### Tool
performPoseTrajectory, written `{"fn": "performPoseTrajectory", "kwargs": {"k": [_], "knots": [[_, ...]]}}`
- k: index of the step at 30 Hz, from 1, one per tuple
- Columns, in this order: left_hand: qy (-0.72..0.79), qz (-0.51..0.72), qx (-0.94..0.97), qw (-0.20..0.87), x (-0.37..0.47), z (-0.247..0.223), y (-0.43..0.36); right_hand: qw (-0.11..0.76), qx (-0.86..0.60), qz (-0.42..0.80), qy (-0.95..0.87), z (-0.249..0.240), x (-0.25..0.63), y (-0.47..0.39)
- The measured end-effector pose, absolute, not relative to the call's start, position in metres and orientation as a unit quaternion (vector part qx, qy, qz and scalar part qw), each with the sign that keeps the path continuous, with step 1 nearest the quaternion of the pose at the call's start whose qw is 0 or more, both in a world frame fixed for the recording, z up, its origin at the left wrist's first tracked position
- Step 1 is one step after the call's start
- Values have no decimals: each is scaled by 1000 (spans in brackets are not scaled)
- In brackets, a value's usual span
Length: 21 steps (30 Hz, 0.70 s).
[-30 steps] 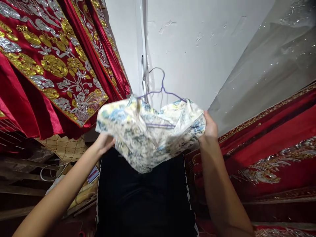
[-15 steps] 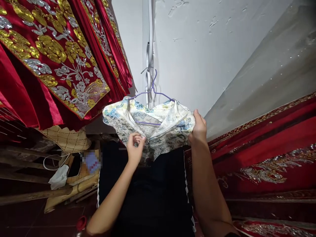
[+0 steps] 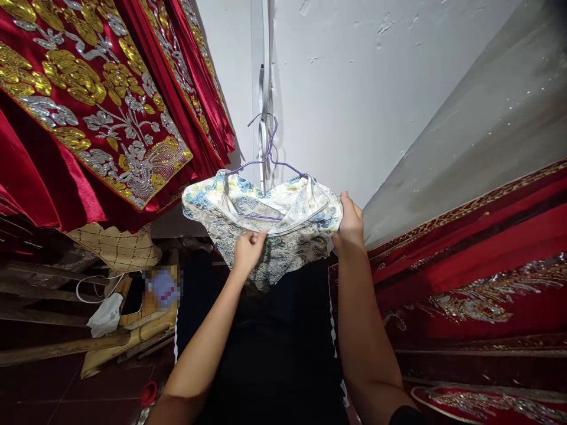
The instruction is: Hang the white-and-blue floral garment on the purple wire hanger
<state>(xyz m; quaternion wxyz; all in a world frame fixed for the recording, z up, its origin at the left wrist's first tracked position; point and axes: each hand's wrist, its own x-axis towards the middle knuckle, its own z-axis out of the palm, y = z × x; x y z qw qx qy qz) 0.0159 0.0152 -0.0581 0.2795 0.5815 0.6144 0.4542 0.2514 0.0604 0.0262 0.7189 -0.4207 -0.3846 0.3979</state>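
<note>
A patterned garment (image 3: 283,251) in white, blue and yellow hangs on a purple wire hanger (image 3: 269,154), whose hook rests at a white metal upright. My left hand (image 3: 249,251) pinches the front edge of the neckline near its middle, thumb and forefinger together. At the garment's right shoulder, my right hand (image 3: 351,221) is closed around the fabric, with the thumb on top and the other fingers partly hidden behind it. The neckline gapes, and the hanger's lower bar shows inside it.
Red cloth (image 3: 128,112) with gold and silver embroidery hangs at the upper left. More red embroidered fabric (image 3: 487,283) lies at the right. A wooden frame (image 3: 88,348) and a white crumpled item (image 3: 105,316) are at the lower left.
The neckline's front edge has gone from a pointed V to a wider, rounded curve. My left hand has moved slightly up and right; my right hand has shifted slightly left with the shoulder.
</note>
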Motion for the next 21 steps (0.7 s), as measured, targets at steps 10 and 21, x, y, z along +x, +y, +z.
{"fn": "performPoseTrajectory", "kwargs": {"k": [10,21], "knots": [[675,371,583,260,7,-69,-5,746,-567,101,-334,-38,234,47],[611,434,589,303,3,-73,-20,500,-464,374,-628,-96,135,-6]]}}
